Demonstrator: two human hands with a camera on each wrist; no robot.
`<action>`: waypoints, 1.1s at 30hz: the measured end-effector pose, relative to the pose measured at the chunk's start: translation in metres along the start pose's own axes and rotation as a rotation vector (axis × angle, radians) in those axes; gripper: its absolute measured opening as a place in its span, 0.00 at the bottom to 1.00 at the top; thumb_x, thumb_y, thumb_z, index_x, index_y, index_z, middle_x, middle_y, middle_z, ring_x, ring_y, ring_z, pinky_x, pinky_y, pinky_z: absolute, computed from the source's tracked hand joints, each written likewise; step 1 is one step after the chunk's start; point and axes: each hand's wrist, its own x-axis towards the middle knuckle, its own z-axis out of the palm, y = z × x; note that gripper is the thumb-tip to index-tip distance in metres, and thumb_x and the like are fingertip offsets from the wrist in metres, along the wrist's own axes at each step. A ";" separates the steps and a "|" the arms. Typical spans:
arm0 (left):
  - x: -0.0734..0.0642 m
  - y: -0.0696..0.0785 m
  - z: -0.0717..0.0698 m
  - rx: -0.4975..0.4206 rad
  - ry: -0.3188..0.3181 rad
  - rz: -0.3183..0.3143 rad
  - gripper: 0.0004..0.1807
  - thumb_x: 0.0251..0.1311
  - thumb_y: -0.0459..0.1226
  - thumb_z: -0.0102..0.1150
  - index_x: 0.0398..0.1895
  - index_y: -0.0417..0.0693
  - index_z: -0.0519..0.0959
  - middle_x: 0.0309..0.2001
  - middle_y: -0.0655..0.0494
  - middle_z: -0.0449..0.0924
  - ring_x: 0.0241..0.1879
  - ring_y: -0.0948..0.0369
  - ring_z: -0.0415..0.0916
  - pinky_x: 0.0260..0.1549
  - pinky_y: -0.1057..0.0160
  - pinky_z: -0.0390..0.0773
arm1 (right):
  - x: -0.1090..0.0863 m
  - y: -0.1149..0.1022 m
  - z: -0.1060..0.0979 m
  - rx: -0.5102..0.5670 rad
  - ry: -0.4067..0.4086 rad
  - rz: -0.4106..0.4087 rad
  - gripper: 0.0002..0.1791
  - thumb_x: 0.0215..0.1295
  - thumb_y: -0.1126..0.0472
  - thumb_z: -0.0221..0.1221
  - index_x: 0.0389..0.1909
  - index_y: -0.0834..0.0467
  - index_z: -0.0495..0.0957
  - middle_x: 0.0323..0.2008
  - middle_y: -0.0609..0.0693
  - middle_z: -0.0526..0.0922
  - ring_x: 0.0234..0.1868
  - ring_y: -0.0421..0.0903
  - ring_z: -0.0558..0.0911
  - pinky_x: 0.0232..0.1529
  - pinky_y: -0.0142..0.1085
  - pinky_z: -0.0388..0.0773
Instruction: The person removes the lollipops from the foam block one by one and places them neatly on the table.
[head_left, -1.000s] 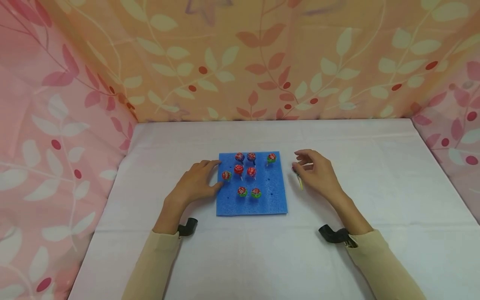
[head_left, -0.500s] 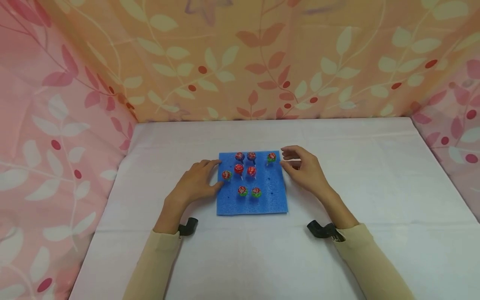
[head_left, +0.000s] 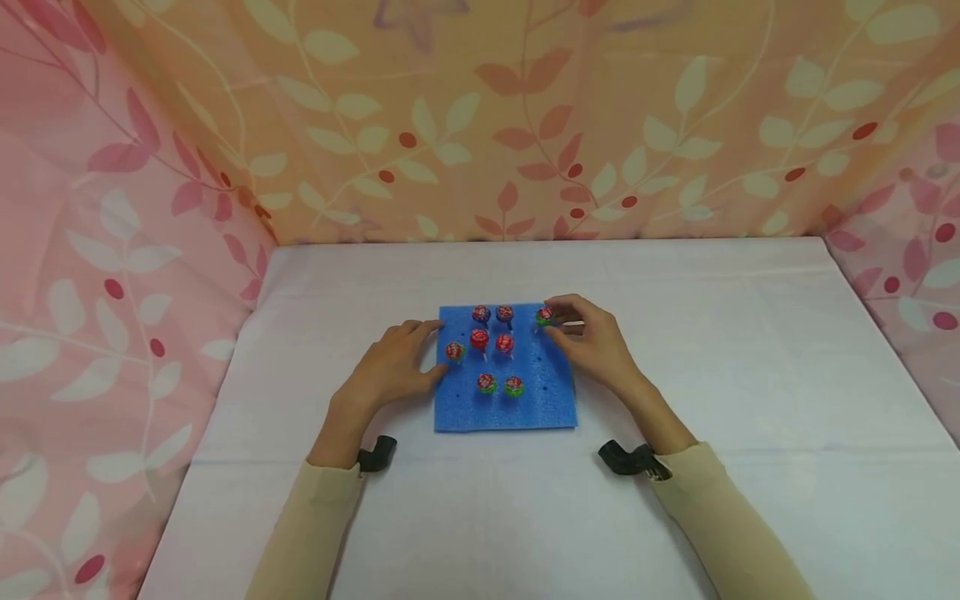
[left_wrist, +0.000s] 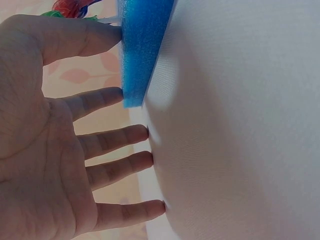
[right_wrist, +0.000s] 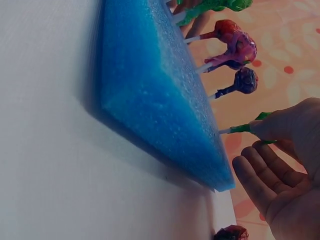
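Observation:
A blue foam board (head_left: 525, 412) lies flat on the table, with several wrapped lollipops (head_left: 479, 338) standing in it on their sticks. My left hand (head_left: 390, 362) steadies its left side; in the left wrist view the fingers are straight and spread, thumb and index fingertips touching the foam (left_wrist: 142, 50). At the far right corner my right hand (head_left: 596, 337) pinches a green-and-red lollipop (head_left: 544, 316) between thumb and finger. Its stick (right_wrist: 224, 131) meets the foam in the right wrist view, where the thumb hides most of the candy.
Another dark red lollipop (right_wrist: 232, 233) shows at the bottom of the right wrist view, near the board's corner; what it rests on is cut off. Small holes (head_left: 544, 388) dot the foam. Floral cloth (head_left: 630, 125) walls the white table (head_left: 735, 350).
My right hand has come leftward from beside the board to the corner lollipop and pinched it. The lollipop by that hand earlier is now hidden in the head view. The left hand stays put.

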 end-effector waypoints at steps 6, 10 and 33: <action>0.000 0.002 -0.001 -0.005 -0.008 0.000 0.40 0.67 0.53 0.63 0.80 0.53 0.66 0.78 0.43 0.68 0.77 0.40 0.66 0.72 0.31 0.71 | 0.002 -0.001 0.003 -0.001 -0.005 0.021 0.22 0.69 0.68 0.66 0.63 0.64 0.78 0.54 0.63 0.87 0.52 0.59 0.89 0.54 0.54 0.88; 0.000 0.002 -0.001 -0.001 -0.008 -0.001 0.40 0.67 0.54 0.62 0.80 0.54 0.66 0.78 0.43 0.68 0.77 0.40 0.66 0.72 0.31 0.70 | 0.003 -0.002 0.005 -0.003 -0.009 0.018 0.22 0.69 0.69 0.66 0.63 0.64 0.78 0.53 0.63 0.88 0.50 0.58 0.90 0.54 0.54 0.88; 0.000 0.003 -0.002 0.003 -0.003 -0.005 0.40 0.67 0.54 0.62 0.81 0.53 0.66 0.78 0.43 0.68 0.77 0.40 0.66 0.71 0.31 0.71 | 0.010 0.000 0.015 0.042 -0.007 0.030 0.19 0.68 0.70 0.68 0.58 0.63 0.78 0.50 0.62 0.89 0.50 0.57 0.91 0.55 0.50 0.88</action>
